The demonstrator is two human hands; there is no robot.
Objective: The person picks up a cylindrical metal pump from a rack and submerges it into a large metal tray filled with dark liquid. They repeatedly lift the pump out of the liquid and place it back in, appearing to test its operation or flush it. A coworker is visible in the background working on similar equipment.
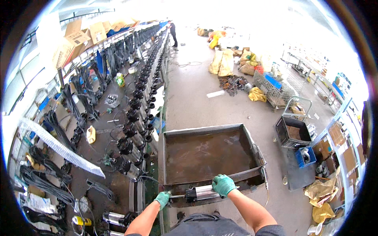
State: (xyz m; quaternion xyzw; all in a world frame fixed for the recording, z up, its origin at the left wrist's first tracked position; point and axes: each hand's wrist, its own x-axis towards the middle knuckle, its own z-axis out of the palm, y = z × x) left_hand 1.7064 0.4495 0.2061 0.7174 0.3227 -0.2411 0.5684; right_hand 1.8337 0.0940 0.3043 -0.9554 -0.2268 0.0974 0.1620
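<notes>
Along the shafted cylinder (204,193) — hands (162,199) (223,185) rest apart, forearms (254,209) angled inward.

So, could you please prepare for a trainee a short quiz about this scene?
1. Which hand is on the right end of the silver cylinder?
2. True or false: the left hand is bare.
3. Fill in: beside the black crate is a smaller crate, coloured ____.

Key:
1. The right hand.
2. False; it wears a green glove.
3. Blue.
</notes>
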